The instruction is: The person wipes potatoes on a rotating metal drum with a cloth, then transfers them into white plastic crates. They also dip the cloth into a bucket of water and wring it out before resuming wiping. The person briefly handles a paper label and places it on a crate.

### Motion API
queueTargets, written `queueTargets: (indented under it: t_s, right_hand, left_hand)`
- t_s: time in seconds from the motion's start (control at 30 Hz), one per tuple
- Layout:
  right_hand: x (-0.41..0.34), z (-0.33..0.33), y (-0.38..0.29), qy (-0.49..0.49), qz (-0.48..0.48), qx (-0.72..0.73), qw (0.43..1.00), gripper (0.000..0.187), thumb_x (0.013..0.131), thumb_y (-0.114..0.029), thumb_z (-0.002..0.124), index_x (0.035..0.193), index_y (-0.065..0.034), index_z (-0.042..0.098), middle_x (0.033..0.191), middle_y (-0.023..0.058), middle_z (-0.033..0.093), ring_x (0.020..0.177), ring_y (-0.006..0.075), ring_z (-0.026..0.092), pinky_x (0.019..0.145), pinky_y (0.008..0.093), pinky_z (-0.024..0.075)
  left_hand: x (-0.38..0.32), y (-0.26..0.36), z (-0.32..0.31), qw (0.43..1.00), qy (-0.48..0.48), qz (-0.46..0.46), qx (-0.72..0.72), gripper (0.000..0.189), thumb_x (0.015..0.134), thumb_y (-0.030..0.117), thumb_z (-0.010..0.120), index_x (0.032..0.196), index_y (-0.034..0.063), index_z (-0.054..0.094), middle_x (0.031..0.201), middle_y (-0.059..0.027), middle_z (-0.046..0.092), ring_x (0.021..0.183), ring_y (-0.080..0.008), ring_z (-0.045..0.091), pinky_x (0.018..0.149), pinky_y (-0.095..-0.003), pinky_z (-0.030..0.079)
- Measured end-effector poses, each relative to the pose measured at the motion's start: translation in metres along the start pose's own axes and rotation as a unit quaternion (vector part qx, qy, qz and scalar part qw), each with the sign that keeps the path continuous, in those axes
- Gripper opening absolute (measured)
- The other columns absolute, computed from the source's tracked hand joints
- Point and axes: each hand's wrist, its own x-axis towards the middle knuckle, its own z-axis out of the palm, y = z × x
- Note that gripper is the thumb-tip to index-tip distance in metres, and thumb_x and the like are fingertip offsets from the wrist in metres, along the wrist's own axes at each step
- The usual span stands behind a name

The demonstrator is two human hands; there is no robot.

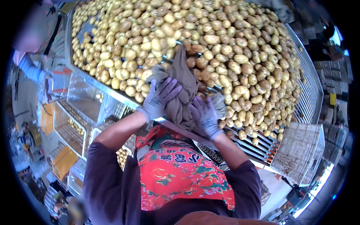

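Both hands wear purple and grey work gloves and rest on a brown-grey cloth (182,81) at the near edge of a metal roller table. My left hand (161,98) lies on the cloth's left part, its fingers somewhat spread. On the right, my right hand (205,114) presses on the cloth's lower right part, beside a greyer fold; how firmly its fingers hold the cloth cannot be told. Around and behind the cloth lies a large heap of wet potatoes (242,59), some browner ones right beside the cloth. Metal rollers show in gaps between them.
A white plastic crate (298,152) leans at the table's right end. Mesh-sided crates (70,126) holding some potatoes stand below the table's left edge, near orange-yellow containers (64,162). A co-worker's gloved hand (46,77) is at the far left. The table's metal rim (107,91) runs before me.
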Motion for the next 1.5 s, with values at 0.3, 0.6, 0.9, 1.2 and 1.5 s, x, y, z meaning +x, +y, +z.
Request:
queueTargets:
  t_s: [0.3, 0.6, 0.9, 1.2, 1.5]
  right_hand:
    - [0.053, -0.108, 0.086, 0.266, 0.272, 0.438, 0.814, 0.039, 0.092, -0.017, 0.059, 0.124, 0.0034, 0.056, 0.118, 0.0189, 0.064, 0.109, 0.0294, 0.061, 0.098, 0.0379, 0.0454]
    - [0.101, -0.082, 0.177, 0.136, 0.317, 0.042, 0.938, 0.075, 0.074, -0.032, 0.068, 0.141, -0.0101, 0.042, 0.148, 0.0145, 0.042, 0.138, 0.0319, 0.036, 0.113, 0.0538, 0.0235]
    - [0.193, -0.062, 0.214, 0.128, 0.368, 0.071, 0.918, 0.064, 0.076, -0.030, 0.065, 0.135, -0.0110, 0.048, 0.150, 0.0062, 0.042, 0.144, 0.0234, 0.030, 0.115, 0.0645, 0.0046]
    - [0.144, -0.070, 0.108, -0.030, 0.303, 0.116, 0.945, 0.068, 0.081, -0.045, 0.062, 0.129, 0.0010, 0.052, 0.150, 0.0214, 0.035, 0.144, 0.0369, 0.024, 0.118, 0.0590, 0.0039]
    - [0.107, -0.114, 0.168, 0.417, 0.314, 0.555, 0.648, 0.043, 0.090, -0.016, 0.053, 0.129, 0.0013, 0.051, 0.129, 0.0140, 0.057, 0.116, 0.0316, 0.056, 0.102, 0.0402, 0.0411]
  left_hand:
    - [0.169, -0.027, -0.001, 0.852, 0.216, -0.200, -0.433, 0.041, 0.084, 0.017, 0.061, 0.124, 0.0086, 0.059, 0.112, -0.0160, 0.068, 0.102, -0.0322, 0.066, 0.088, -0.0357, 0.051]
    - [0.260, -0.110, -0.050, 0.979, 0.137, -0.130, 0.078, 0.090, 0.071, 0.018, 0.074, 0.150, 0.0279, 0.032, 0.152, -0.0100, 0.034, 0.144, -0.0294, 0.027, 0.117, -0.0575, 0.008]
    - [0.390, -0.178, 0.005, 0.975, 0.189, -0.113, 0.000, 0.055, 0.090, 0.016, 0.047, 0.145, 0.0187, 0.041, 0.151, -0.0140, 0.039, 0.144, -0.0300, 0.028, 0.120, -0.0490, 0.008]
    - [0.242, -0.152, -0.025, 0.978, 0.063, -0.032, 0.198, 0.075, 0.080, 0.021, 0.063, 0.149, 0.0192, 0.034, 0.153, -0.0087, 0.037, 0.143, -0.0260, 0.032, 0.117, -0.0507, 0.016]
    - [0.343, -0.058, -0.028, 0.957, 0.255, -0.001, -0.141, 0.066, 0.086, 0.031, 0.058, 0.144, 0.0065, 0.037, 0.142, -0.0138, 0.042, 0.133, -0.0303, 0.038, 0.112, -0.0419, 0.027]
